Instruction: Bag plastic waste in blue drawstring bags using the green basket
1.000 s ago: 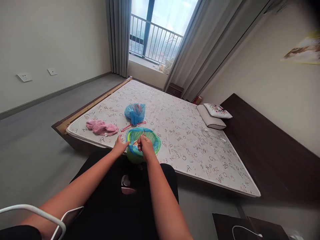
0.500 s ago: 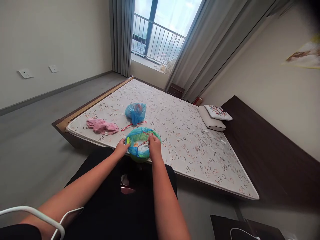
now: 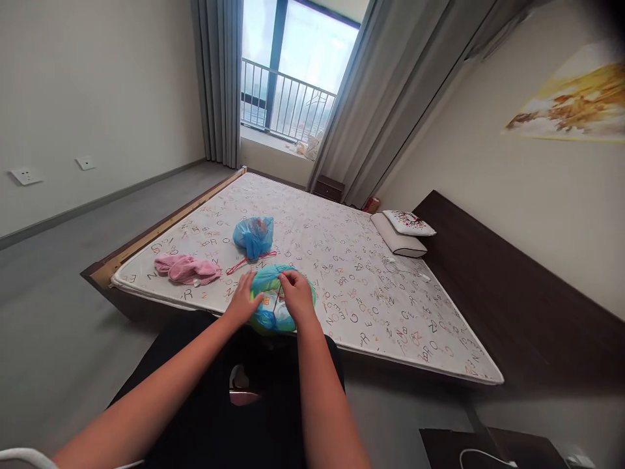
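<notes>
A small green bin lined with a blue plastic bag is between my hands at the mattress's near edge. Some white and orange-printed rubbish shows inside it. My right hand pinches the bag's red drawstring above the opening. Against the bin's left side lies my left hand, fingers stretched along the rim and thumb over the edge. Just beyond, a tied blue bag with red drawstring loops rests on the mattress. To its left is a crumpled pink cloth.
The letter-printed mattress stretches ahead on a wooden bed frame. At its right side are a beige pillow, a white patterned cushion and the dark headboard. A black table with a white cable stands low right.
My right hand has drawn the drawstring leftward across the bin, and the bag's mouth looks narrower. My left fingers have straightened along the rim. The view has tilted up and shifted right.
</notes>
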Demonstrator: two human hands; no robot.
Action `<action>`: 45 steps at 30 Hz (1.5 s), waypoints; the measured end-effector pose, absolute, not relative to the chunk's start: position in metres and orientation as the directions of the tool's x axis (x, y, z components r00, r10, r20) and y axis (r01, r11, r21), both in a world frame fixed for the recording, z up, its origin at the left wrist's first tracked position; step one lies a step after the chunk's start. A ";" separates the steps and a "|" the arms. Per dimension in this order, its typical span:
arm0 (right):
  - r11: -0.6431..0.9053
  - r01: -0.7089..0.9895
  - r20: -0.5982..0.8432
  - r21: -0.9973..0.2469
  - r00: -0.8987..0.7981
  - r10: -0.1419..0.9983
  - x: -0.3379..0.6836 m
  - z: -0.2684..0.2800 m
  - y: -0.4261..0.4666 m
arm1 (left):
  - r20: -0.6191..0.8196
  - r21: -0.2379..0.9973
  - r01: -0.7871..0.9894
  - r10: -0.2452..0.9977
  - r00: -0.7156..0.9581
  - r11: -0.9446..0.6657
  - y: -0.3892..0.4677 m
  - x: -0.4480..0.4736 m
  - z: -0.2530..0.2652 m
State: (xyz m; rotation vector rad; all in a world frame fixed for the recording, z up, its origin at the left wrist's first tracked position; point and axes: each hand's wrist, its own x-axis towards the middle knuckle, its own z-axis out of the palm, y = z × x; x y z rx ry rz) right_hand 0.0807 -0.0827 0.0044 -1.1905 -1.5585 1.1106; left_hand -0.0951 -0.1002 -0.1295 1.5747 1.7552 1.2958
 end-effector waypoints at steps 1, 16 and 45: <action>0.165 0.199 0.124 -0.966 -0.204 0.971 0.080 0.006 -0.084 | 0.282 0.829 0.534 0.949 -0.143 -0.166 -0.098 -0.089 -0.121; 0.032 -0.022 0.034 -0.999 -0.089 0.995 0.090 -0.003 -0.078 | 0.308 0.903 0.347 0.944 -0.116 -0.252 -0.114 -0.036 -0.080; 0.039 0.170 0.029 -0.985 -0.065 0.997 0.136 -0.006 -0.067 | 0.000 0.999 -0.053 0.982 -0.191 -0.010 -0.106 -0.022 -0.101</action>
